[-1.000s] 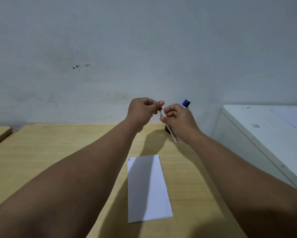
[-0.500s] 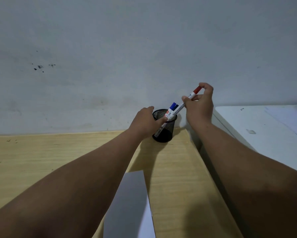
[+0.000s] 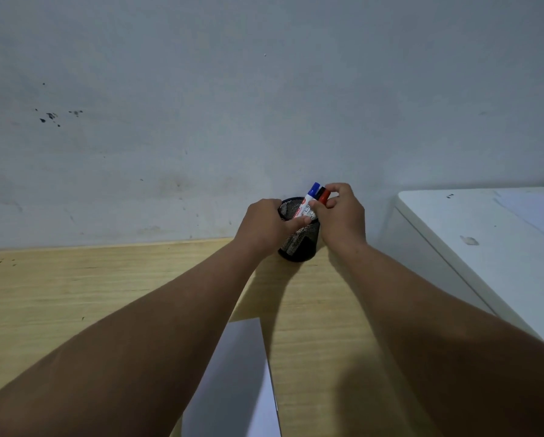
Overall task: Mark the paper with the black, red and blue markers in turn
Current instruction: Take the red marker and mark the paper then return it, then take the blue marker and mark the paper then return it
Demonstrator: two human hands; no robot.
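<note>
Head view: left hand (image 3: 264, 220) clasped the mesh pen cup (image 3: 299, 238). Right hand (image 3: 340, 212) pinched the red marker (image 3: 324, 197) among the blue marker (image 3: 311, 193) and black one there. Paper (image 3: 242, 380) lay near. Risk: tugging could tip the light cup or drag out the wrong marker.

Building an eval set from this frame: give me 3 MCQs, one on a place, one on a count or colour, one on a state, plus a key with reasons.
1. Where does the mesh pen holder stand?
A. on the white cabinet
B. on the wooden desk by the wall
C. on the paper

2. Which cap colours show above the holder's rim?
A. blue, black, red
B. green, yellow
C. blue only

3. What is the right hand doing?
A. lying flat on the desk
B. writing on the paper
C. pinching the red marker at the holder

Key: B, its base sits on the wooden desk near the wall; A, three caps show side by side; C, fingers close around the red cap, while the left hand steadies the holder.
</note>
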